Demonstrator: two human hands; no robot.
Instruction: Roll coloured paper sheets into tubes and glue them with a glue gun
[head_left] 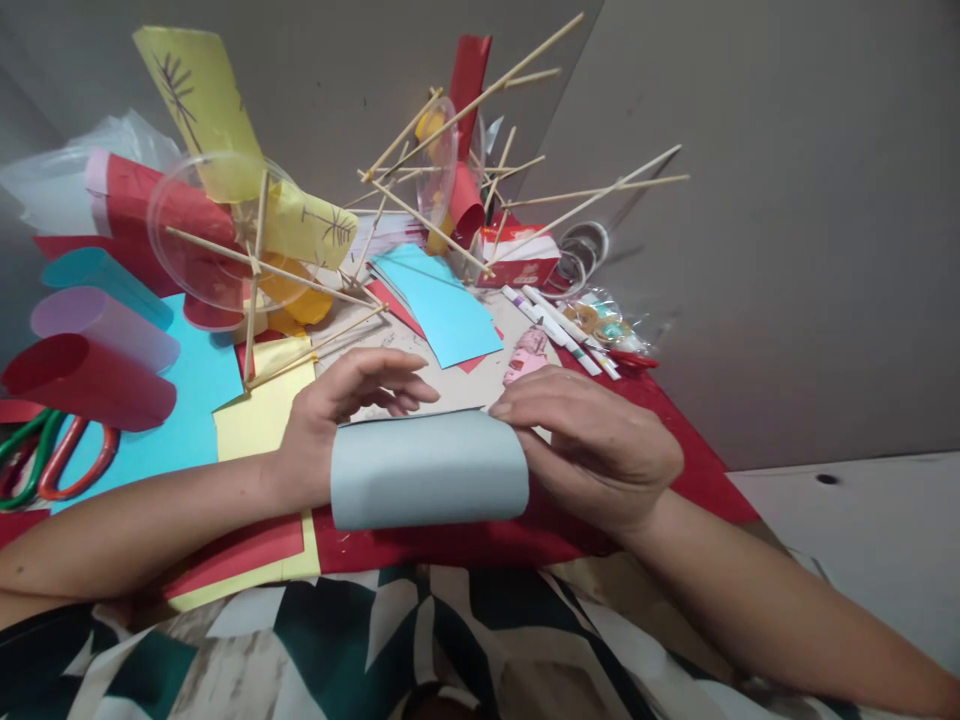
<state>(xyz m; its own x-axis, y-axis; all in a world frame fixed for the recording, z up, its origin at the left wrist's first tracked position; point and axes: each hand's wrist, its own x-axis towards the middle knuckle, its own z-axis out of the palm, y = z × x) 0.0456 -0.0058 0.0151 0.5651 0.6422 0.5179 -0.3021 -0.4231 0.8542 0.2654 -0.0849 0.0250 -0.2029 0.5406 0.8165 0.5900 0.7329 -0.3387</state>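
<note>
A light blue-grey sheet of paper, curved into a tube (431, 472), is held in front of my body. At its right end my right hand (592, 440) is closed, pinching the paper's upper edge between thumb and fingers. Beside the left end is my left hand (352, 400), its fingers apart and bent loosely above the far edge. The palm's heel touches or almost touches the paper there, and the thumb is hidden. Just beyond my right hand lies a pink glue gun (527, 352), partly covered by the fingers.
Red (90, 380), lilac (105, 325) and blue paper tubes lie left, near scissors (79, 460). Stick frames with clear plastic discs (202, 230) and rolled papers stand behind. Blue paper strips (439, 305), markers (562, 330) and a red box (517, 258) sit farther back.
</note>
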